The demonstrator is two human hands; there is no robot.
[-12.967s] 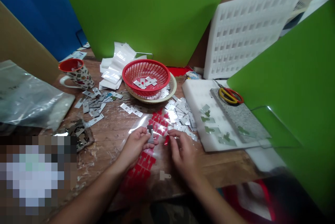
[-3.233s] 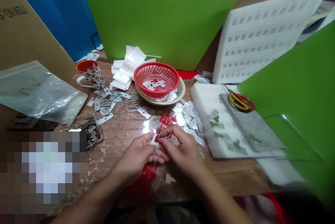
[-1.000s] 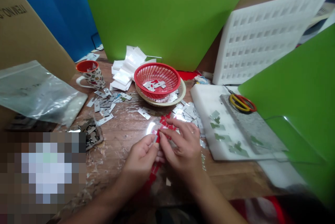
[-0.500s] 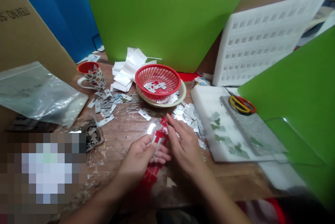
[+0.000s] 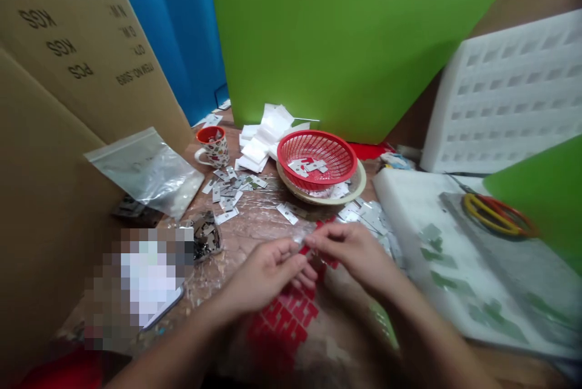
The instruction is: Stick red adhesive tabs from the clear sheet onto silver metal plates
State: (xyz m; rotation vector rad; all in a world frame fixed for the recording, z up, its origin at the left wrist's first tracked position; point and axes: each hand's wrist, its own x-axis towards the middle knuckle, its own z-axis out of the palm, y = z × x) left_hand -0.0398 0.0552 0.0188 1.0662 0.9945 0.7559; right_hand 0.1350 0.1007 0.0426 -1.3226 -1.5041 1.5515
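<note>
My left hand [image 5: 270,274] is closed on a small silvery metal plate [image 5: 299,242], mostly hidden by the fingers and blurred. The fingertips of my right hand [image 5: 357,252] pinch at the same plate from the right, so both hands meet there. Below them, a sheet of red T-shaped stickers [image 5: 284,322] lies on the table, its far end showing beyond my right hand. Past the hands are loose metal plates [image 5: 287,213] and a red basket [image 5: 317,182] with more plates, sitting in a cream basket [image 5: 361,186].
On the right, a white foam block [image 5: 395,207] bears green pieces, a grey slab and scissors [image 5: 493,213]. At left stand a patterned mug [image 5: 217,151], a plastic bag [image 5: 154,171], a box of dark metal parts [image 5: 207,237] and a cardboard carton [image 5: 91,25]. A green panel [image 5: 341,31] rises behind.
My right hand, formerly flat with fingers extended, now pinches at the plate in my left hand. The camera view has turned left, so everything appears farther right.
</note>
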